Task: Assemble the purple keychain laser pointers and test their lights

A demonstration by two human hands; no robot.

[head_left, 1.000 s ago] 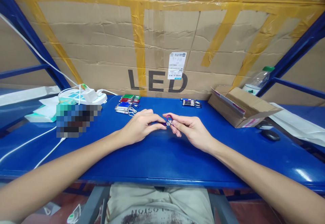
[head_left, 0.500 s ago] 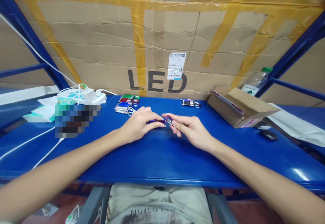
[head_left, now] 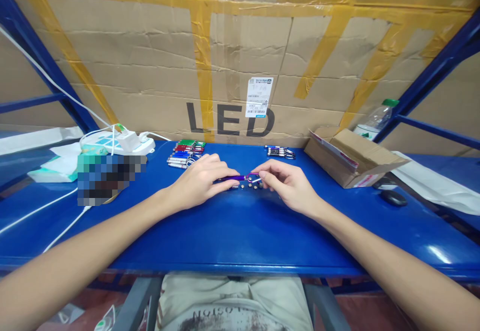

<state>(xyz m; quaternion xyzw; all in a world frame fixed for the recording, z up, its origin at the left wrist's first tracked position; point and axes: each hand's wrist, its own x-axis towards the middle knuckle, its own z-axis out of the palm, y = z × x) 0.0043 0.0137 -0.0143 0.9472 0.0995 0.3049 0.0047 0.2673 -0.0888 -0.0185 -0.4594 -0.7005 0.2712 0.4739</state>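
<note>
Between thumb and fingers, my left hand (head_left: 200, 181) grips a slim purple penlight (head_left: 232, 178) with a metal end. A purple carabiner clip (head_left: 254, 175) hangs on that end. My right hand (head_left: 287, 183) pinches the far end of the clip with thumb and forefinger. Just below the clip, several small round metallic pieces (head_left: 250, 186), like button cells, lie on the blue table (head_left: 240, 231). A short silver cylindrical piece (head_left: 235, 187) shows under my left fingertips, partly hidden.
Behind my left hand lie rows of green, red, blue and silver penlights (head_left: 187, 152). A smaller group of dark penlights (head_left: 280, 152) is right of centre. An open cardboard box (head_left: 352, 158), a black mouse (head_left: 393, 197) and a power strip (head_left: 137, 143) flank them.
My right fingers have shifted slightly right, toward the clip's far end, so more of the clip shows. The small metallic pieces beneath it are now visible. My left hand keeps its grip.
</note>
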